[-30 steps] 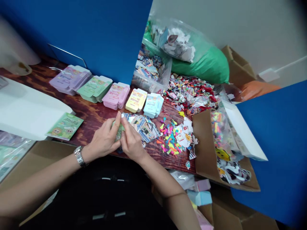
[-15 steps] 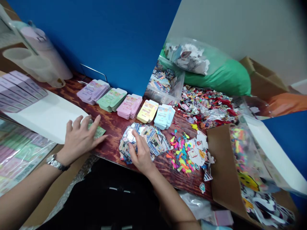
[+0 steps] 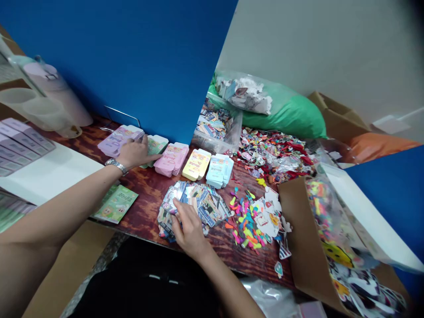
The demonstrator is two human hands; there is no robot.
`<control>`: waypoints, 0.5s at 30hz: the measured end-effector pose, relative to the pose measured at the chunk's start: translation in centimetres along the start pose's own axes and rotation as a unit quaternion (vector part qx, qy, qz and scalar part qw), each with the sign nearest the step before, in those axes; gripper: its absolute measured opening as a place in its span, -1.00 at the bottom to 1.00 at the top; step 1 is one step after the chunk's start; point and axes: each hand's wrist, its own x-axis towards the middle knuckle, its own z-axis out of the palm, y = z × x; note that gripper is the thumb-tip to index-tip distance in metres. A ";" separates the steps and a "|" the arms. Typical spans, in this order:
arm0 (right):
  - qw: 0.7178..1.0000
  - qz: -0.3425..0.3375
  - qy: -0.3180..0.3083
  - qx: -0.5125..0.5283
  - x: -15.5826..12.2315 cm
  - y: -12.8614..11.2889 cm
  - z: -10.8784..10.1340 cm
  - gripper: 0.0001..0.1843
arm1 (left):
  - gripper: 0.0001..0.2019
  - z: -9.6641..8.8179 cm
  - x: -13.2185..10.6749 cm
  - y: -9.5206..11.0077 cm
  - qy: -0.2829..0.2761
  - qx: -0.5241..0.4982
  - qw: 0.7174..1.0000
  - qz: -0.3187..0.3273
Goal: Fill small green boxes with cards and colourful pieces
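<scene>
My left hand (image 3: 134,152) reaches over the stack of flat green boxes (image 3: 157,144), fingers apart, thumb stretched to the right; its fingertips partly cover the stack. Closed, my right hand (image 3: 190,227) rests at the pile of printed cards (image 3: 207,205), finger and thumb on a small whitish card (image 3: 170,206). Flat boxes in purple (image 3: 121,137), pink (image 3: 172,158), yellow (image 3: 196,164) and light blue (image 3: 219,170) stand stacked in the same row. Below my left forearm lies a green printed packet (image 3: 117,205), partly covered by the arm.
Colourful balloons (image 3: 247,223) and white cutouts (image 3: 266,216) lie right of the cards. A cardboard box (image 3: 300,238) with bagged items stands at the right. Behind are a clear bin (image 3: 217,128) and a green bag (image 3: 294,117). Purple boxes (image 3: 23,141) and a bottle (image 3: 62,90) stand left.
My left hand has moved up and right, from the green packet to the green box stack, uncovering the packet. My right hand remains at the card pile. The view has shifted slightly.
</scene>
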 end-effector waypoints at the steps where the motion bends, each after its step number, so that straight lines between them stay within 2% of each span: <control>1: 1.000 0.001 -0.001 0.002 0.0 0.0 0.0 -0.38 | 0.26 -0.2 -0.1 0.2 -0.003 0.014 1.000 -0.011; 4: 1.000 -0.001 -0.006 0.008 0.3 0.1 0.1 -0.38 | 0.25 -0.9 -0.4 0.5 -0.013 0.039 0.998 -0.040; 6: 1.000 -0.006 -0.008 0.011 0.5 0.3 0.0 -0.37 | 0.23 -1.3 -0.6 0.6 0.002 0.026 0.998 -0.052; 8: 1.000 -0.011 -0.006 0.007 1.0 0.6 -0.1 -0.35 | 0.22 -1.5 -1.2 0.7 0.054 -0.002 0.997 -0.061; 11: 1.000 -0.021 0.015 -0.017 2.4 0.9 -0.8 -0.32 | 0.17 -1.8 -3.3 1.6 0.154 -0.044 0.987 -0.033; 15: 0.997 -0.018 0.055 -0.053 5.1 1.0 -1.7 -0.37 | 0.02 -2.1 -7.5 5.1 0.210 -0.067 0.975 0.022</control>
